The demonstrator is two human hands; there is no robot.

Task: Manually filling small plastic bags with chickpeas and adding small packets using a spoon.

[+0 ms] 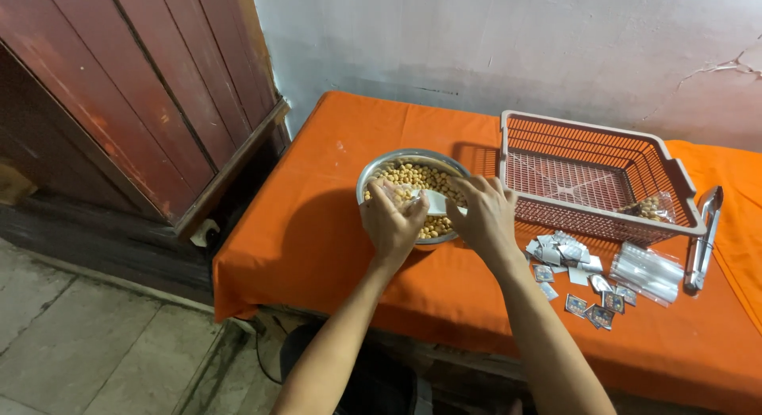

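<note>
Steel bowl [379,170] of beans — half hidden behind both hands.

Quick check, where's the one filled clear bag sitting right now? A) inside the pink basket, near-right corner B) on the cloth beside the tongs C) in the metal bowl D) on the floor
A: the filled clear bag lies inside the pink basket, in its near-right corner, apart from the metal bowl that both hands work over.

Steel bowl [373,177] of tan nuts — small clear bag [432,201] over it
</note>
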